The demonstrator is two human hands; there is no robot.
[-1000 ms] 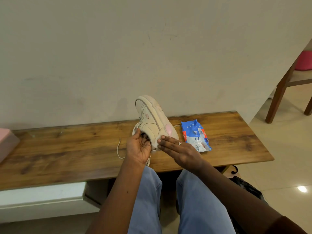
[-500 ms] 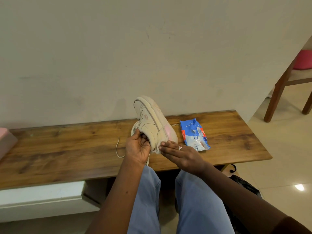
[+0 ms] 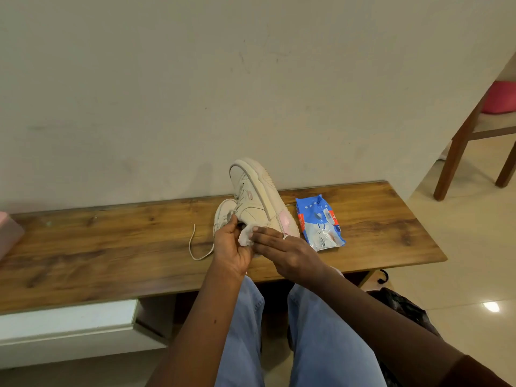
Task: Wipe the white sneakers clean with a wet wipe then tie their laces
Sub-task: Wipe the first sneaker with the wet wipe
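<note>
1. Wooden table (image 3: 111, 247) runs along a plain wall, the person's knees at its near edge.
2. Left hand (image 3: 231, 247) is curled around the sneaker (image 3: 257, 202), tipped up on its heel.
3. Right hand (image 3: 284, 250), fingers fairly flat, presses a wipe (image 3: 246, 236) against the shoe.
4. Wipe pack (image 3: 319, 222) lies just right; a lace (image 3: 195, 247) trails left.

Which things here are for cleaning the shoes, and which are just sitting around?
For the job:
- tilted sneaker
- second sneaker behind it
- wet wipe between the left hand and right hand
- wipes pack
- loose lace

Just lying about:
- pink box
- chair
- dark bag on the floor
</note>
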